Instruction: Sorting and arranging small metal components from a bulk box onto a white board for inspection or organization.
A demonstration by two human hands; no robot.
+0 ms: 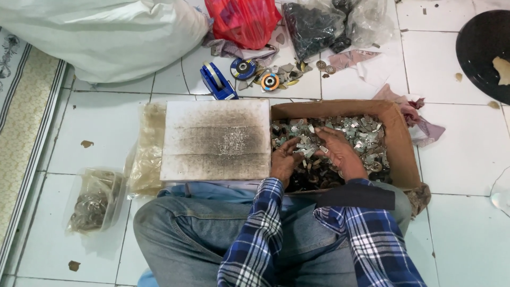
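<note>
I sit cross-legged on a white tiled floor with a brown cardboard box [399,139] in front of my knees. It holds a heap of small silvery and dark metal parts [357,135]. My left hand [283,159] rests palm-up in the heap at the box's left side, with a few metal parts lying in its curled fingers. My right hand [338,151] lies palm-down on the pile just to the right, fingers spread and touching the parts beside the left hand. A white board [217,139] smudged dark grey lies flat to the left of the box.
A clear plastic bag [94,202] of dark parts sits at the left. Behind the board lie a blue tape dispenser [217,81] and round abrasive discs [244,68]. A white sack [106,37], a red bag [243,20], dark-filled clear bags [313,25] and a black round object [486,53] stand farther back.
</note>
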